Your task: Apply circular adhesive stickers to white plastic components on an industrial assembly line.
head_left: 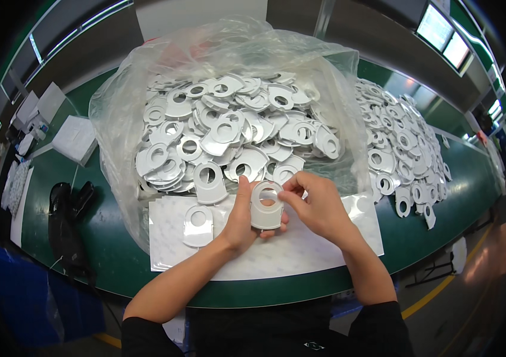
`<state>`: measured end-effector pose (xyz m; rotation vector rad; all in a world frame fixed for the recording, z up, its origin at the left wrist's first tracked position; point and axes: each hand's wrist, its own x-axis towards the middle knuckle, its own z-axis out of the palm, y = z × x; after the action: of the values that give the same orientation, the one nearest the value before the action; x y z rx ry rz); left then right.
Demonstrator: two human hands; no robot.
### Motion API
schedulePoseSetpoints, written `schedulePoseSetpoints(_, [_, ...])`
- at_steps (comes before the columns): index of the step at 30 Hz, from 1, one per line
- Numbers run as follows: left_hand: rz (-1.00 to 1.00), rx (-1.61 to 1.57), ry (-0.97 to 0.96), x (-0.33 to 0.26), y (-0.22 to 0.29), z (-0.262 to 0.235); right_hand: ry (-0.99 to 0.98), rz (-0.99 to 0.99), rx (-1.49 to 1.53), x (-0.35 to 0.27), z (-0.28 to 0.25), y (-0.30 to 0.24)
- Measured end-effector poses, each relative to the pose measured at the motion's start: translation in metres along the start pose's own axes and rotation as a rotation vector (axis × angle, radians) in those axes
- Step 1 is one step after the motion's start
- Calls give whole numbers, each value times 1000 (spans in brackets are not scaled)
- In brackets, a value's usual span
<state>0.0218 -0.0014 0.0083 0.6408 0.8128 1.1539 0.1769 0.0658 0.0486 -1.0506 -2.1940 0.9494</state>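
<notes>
My left hand [240,221] is closed around a white plastic part [266,218] with a large round hole, its thumb along the left edge and fingers behind. My right hand [317,202] pinches the ring's upper right rim between thumb and fingertips. The part is tilted up, hole end away from me. Below it lies a white sheet [253,262], on which a single similar part [198,238] rests to the left. Another part [209,189] lies just beyond, at the sheet's far edge. Beyond my hands a heap of such parts [226,128] fills an opened clear plastic bag [116,119].
On the right of the green table [324,285] a second heap of white parts [408,149] spreads toward the edge. A black object with a cable [68,232] lies at left, near a white box [75,138]. A screen [443,37] stands at the far right.
</notes>
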Motion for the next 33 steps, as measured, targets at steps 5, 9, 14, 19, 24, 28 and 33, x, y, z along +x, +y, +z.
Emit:
schedulePoseSetpoints(5, [-41,6,-40,3,2,1,152,-120,-262,-3,13,8])
schedulePoseSetpoints(9, [-15,-15,-175,4,0,-10,140,-28,-68,-1,14,7])
schedulePoseSetpoints(14, [133,306,-12,-18,42,0,81,226,477,13,-13,18])
schedulePoseSetpoints(19, [265,1379,284,-46,87,-4,282,262,546,17,-48,27])
schedulePoseSetpoints(24, [439,1138,332,-33,61,-11,179,207,490,17,-42,27])
schedulePoseSetpoints(28, [192,485,-7,-20,42,-4,97,192,519,14,-20,16])
schedulePoseSetpoints(33, [211,437,34,-18,33,2,167,141,423,10,-15,12])
